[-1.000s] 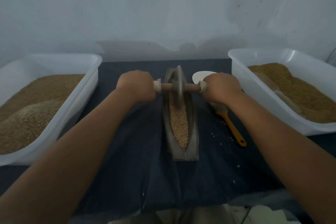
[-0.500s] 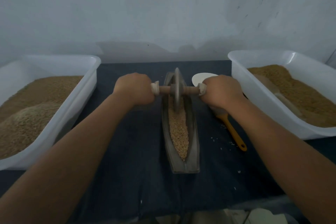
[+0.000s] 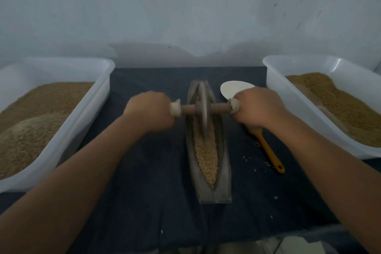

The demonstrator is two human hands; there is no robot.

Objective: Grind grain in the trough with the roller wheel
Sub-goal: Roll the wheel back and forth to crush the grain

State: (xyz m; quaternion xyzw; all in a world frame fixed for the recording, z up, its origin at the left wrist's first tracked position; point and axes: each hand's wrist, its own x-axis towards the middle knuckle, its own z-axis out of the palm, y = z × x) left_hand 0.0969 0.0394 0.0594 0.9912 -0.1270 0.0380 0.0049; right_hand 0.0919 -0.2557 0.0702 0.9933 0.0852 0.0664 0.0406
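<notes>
Roller wheel [image 3: 203,109] at far end of trough [image 3: 223,161]

The person shows as two bare forearms and two bare hands. The left forearm [image 3: 82,171] and the right forearm [image 3: 321,163] are uncovered from the wrist to the picture's edge, smooth, and broaden toward the elbow. The left hand [image 3: 149,112] and the right hand [image 3: 258,108] show rounded knuckles. Blur softens the left hand's outline.
</notes>
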